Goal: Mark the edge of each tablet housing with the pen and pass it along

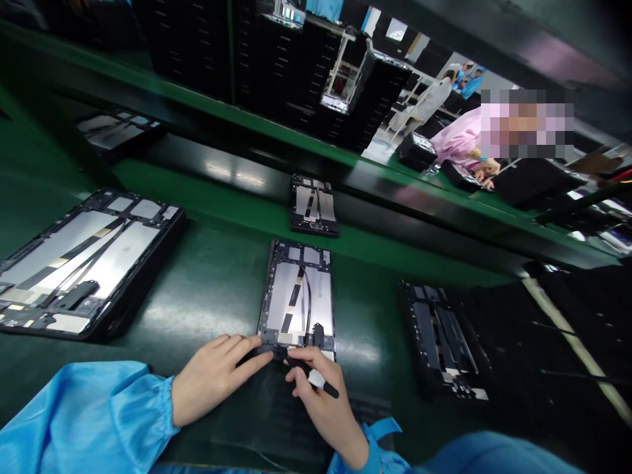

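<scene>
Pinching pen [318,380] in right hand [326,403], at near edge of middle tablet [323,289], flat on green bench [207,276]. Touching near left corner with loose, ungripping left hand [214,374]. Noting also left tablet [116,247], far tablet [326,204], right tablet [424,319].

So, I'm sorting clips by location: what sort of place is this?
Probably an electronics assembly or repair workshop: several open, tablet-like devices with cables showing lie on a green bench, and a person in pink is visible beyond.
</scene>
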The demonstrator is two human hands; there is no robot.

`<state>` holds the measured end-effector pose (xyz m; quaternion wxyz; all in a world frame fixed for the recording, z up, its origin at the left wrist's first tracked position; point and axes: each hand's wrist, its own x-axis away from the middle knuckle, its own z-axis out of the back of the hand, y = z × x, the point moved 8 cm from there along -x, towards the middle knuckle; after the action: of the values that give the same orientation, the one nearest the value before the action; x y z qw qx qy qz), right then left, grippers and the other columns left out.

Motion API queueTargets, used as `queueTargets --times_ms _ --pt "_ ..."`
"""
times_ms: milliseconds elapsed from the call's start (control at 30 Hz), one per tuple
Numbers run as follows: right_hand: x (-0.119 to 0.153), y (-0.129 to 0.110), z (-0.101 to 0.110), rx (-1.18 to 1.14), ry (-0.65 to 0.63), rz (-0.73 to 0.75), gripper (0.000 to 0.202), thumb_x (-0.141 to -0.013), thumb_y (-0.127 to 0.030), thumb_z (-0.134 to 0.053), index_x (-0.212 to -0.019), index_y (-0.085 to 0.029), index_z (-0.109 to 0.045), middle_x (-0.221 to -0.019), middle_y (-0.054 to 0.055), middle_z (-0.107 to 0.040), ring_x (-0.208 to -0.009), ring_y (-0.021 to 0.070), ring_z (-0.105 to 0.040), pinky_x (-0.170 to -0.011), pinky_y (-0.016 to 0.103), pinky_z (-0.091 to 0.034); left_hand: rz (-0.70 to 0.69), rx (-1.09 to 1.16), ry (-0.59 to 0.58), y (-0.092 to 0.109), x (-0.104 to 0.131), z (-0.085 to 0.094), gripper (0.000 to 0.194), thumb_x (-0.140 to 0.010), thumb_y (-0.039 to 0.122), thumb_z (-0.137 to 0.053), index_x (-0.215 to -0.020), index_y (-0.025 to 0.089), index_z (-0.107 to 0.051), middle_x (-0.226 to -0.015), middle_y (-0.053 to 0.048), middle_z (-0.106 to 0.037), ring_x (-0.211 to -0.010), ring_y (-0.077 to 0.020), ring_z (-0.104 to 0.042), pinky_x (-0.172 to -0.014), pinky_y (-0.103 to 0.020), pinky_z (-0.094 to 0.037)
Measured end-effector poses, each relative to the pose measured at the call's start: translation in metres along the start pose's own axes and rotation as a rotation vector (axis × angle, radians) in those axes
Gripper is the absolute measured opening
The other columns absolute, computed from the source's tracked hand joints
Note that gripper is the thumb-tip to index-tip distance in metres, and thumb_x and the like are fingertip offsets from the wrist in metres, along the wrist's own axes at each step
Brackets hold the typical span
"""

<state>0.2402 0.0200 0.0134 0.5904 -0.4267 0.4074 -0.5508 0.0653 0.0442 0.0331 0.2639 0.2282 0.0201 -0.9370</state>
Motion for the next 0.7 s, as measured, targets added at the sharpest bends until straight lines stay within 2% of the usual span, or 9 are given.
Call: queueTargets --times_ms 133,333,467,600,700 --pt "-0.006 -0.008 0.002 0.095 0.026 0.07 0.018 -0.096 -0.025 -0.059 -0.103 -0.022 -0.075 -0.073 0.002 -0.071 -0.07 0.02 -0.072 -0.076 0.034 -0.063 -0.002 0.013 -0.004 0.0 0.001 -0.002 0.039 -0.105 0.007 -0.036 -0.13 0.02 -0.064 -0.12 -0.01 -0.066 -0.095 -0.022 -0.063 -0.082 -0.033 -0.051" --pt "-0.003 0.011 0.018 0.081 0.031 -0.059 0.018 -0.096 -0.027 -0.057 -0.096 -0.021 -0.073 -0.076 0.005 -0.072 -0.068 0.02 -0.071 -0.052 0.025 -0.056 0.003 0.003 0.043 -0.001 0.005 -0.004 0.04 -0.105 0.007 -0.035 -0.13 0.022 -0.063 -0.12 -0.01 -0.066 -0.095 -0.0219 -0.063 -0.083 -0.032 -0.05" --pt "0.001 0.019 0.024 0.007 0.072 -0.096 0.017 -0.096 -0.031 -0.06 -0.097 -0.021 -0.073 -0.08 0.005 -0.074 -0.064 0.0176 -0.071 -0.051 0.024 -0.057 0.005 0.01 0.031 -0.004 0.013 -0.007 0.043 -0.106 0.008 -0.033 -0.135 0.024 -0.061 -0.124 -0.009 -0.068 -0.101 -0.0221 -0.065 -0.087 -0.032 -0.051" --pt "0.003 0.018 0.019 -0.108 0.1 -0.133 0.02 -0.098 -0.038 -0.064 -0.103 -0.022 -0.076 -0.077 0.003 -0.076 -0.052 0.0139 -0.067 -0.051 0.024 -0.06 -0.016 0.041 0.067 -0.007 0.017 -0.003 0.044 -0.108 0.008 -0.032 -0.136 0.024 -0.062 -0.127 -0.008 -0.069 -0.102 -0.021 -0.066 -0.086 -0.031 -0.051" --pt "0.001 0.01 0.009 -0.123 0.055 -0.087 0.02 -0.098 -0.037 -0.066 -0.102 -0.022 -0.078 -0.08 0.004 -0.078 -0.052 0.014 -0.068 -0.051 0.024 -0.06 -0.033 0.058 0.082 -0.007 0.013 0.003 0.041 -0.111 0.012 -0.031 -0.13 0.023 -0.066 -0.123 -0.008 -0.071 -0.098 -0.0202 -0.067 -0.083 -0.03 -0.051"
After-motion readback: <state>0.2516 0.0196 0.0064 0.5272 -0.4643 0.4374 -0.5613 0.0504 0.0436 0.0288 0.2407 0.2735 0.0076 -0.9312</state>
